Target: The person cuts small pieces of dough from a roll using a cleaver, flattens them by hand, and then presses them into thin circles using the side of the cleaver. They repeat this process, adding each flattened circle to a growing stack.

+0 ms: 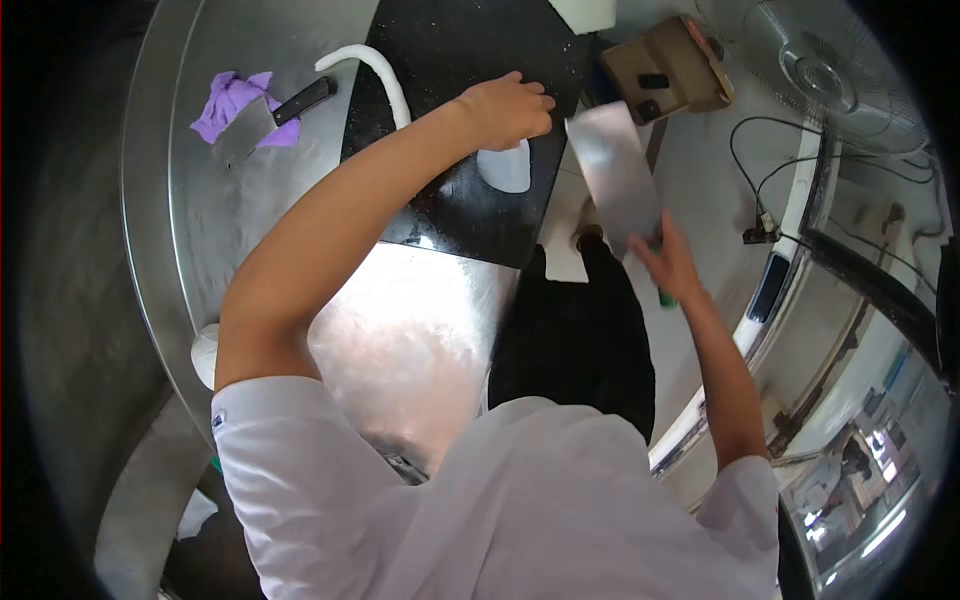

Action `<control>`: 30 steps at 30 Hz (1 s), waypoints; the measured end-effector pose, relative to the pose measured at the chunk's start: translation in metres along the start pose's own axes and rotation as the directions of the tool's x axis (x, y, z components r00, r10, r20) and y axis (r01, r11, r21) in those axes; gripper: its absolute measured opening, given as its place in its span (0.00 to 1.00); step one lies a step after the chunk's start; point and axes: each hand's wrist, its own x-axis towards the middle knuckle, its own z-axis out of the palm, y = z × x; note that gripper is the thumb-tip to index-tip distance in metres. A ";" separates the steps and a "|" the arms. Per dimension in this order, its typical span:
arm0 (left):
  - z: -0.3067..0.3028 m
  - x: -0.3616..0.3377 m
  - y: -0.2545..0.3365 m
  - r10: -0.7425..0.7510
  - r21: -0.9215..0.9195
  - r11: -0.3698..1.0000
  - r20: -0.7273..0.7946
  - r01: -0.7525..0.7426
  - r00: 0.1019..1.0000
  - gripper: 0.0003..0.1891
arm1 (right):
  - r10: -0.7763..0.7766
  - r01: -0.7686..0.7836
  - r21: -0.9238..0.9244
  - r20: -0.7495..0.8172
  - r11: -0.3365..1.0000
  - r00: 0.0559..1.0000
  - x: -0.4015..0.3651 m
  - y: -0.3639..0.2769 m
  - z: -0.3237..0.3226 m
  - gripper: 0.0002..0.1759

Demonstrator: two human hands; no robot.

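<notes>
My left hand (505,105) reaches out over a black cutting board (450,60), fingers curled down onto the top end of a short white dough piece (507,170). A long white dough rope (378,72) curves across the board's left side. My right hand (668,262) grips the green handle of a cleaver (612,175). It holds the broad steel blade raised off the board's right edge, just right of my left hand.
The board lies on a steel table (250,220). A black-handled knife (288,108) rests on a purple cloth (232,100) at the left. A brown box (672,70), a fan (830,70) and cables (765,175) are at the right. A white block (585,12) is at the top.
</notes>
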 end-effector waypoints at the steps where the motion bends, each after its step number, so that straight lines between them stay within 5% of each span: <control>1: 0.000 0.000 0.001 -0.015 0.012 1.000 -0.009 0.015 1.000 0.13 | -0.046 0.047 -0.068 0.011 0.997 0.999 0.035 -0.008 -0.006 0.29; 6: -0.010 -0.003 0.011 -0.057 -0.066 0.996 0.119 0.065 0.991 0.10 | -0.144 0.153 -0.047 0.161 0.987 0.976 0.129 -0.057 0.044 0.29; 7: -0.017 -0.007 0.013 -0.081 -0.047 0.995 0.147 0.088 0.986 0.09 | -0.088 0.129 -0.216 0.192 0.968 0.977 0.116 -0.068 0.060 0.31; 8: -0.027 -0.017 0.019 -0.085 -0.124 0.987 0.128 0.101 0.988 0.09 | 0.019 -0.007 -0.046 0.257 0.999 0.966 0.101 -0.071 0.072 0.34; 9: -0.042 -0.028 0.030 -0.112 -0.152 0.980 0.136 0.132 0.984 0.12 | -0.141 0.125 0.079 0.235 0.989 0.962 0.083 -0.055 0.081 0.35; 10: -0.042 -0.037 0.034 -0.150 -0.184 0.969 0.100 0.167 0.984 0.14 | -0.261 0.278 -0.060 0.197 0.959 0.945 0.063 -0.039 0.085 0.36; 12: -0.040 -0.061 0.047 -0.229 -0.278 0.930 0.073 0.240 0.971 0.17 | 0.006 0.045 -0.138 0.348 0.989 0.937 0.013 -0.051 0.074 0.35; 13: -0.043 -0.074 0.054 -0.280 -0.334 0.896 0.081 0.291 0.956 0.19 | -0.187 0.223 -0.125 0.253 0.967 0.949 -0.010 -0.036 0.078 0.33; 14: -0.039 -0.091 0.062 -0.380 -0.451 0.826 -0.004 0.338 0.925 0.18 | -0.222 0.248 -0.078 0.249 0.966 0.943 -0.028 -0.043 0.075 0.32; 15: -0.028 -0.108 0.071 -0.502 -0.563 0.734 -0.072 0.380 0.862 0.18 | -0.016 0.032 -0.050 0.287 0.998 0.958 -0.039 -0.037 0.073 0.31; 16: -0.013 -0.126 0.083 -0.635 -0.692 0.622 -0.172 0.367 0.753 0.18 | -0.109 0.127 -0.066 0.226 0.990 0.968 -0.046 -0.029 0.074 0.34; 19: 0.050 -0.157 0.134 -0.925 -0.905 0.357 -0.308 0.232 0.220 0.17 | 0.058 -0.067 0.044 0.184 0.997 0.981 -0.057 -0.024 0.071 0.34; 23: 0.122 -0.192 0.217 -0.969 -0.992 0.043 -0.069 0.115 -0.236 0.19 | -0.228 0.233 -0.044 0.087 0.972 0.970 -0.032 -0.014 0.077 0.31; 25: 0.143 -0.221 0.267 -0.936 -0.979 -0.206 0.199 -0.008 -0.289 0.21 | -0.052 0.057 -0.030 0.135 0.998 0.989 -0.017 -0.008 0.079 0.28; 26: 0.149 -0.239 0.288 -0.917 -0.970 -0.243 0.236 -0.019 -0.323 0.21 | -0.215 0.211 0.054 0.086 0.976 0.973 -0.011 -0.011 0.086 0.26; 29: 0.167 -0.306 0.343 -0.841 -0.967 -0.244 0.250 -0.075 -0.479 0.19 | -0.070 0.044 0.110 0.240 0.993 0.968 -0.008 -0.074 0.084 0.22; 30: 0.164 -0.342 0.362 -0.820 -0.968 -0.217 0.249 -0.123 -0.515 0.17 | -0.180 0.150 0.163 0.187 0.975 0.966 0.005 -0.055 0.093 0.18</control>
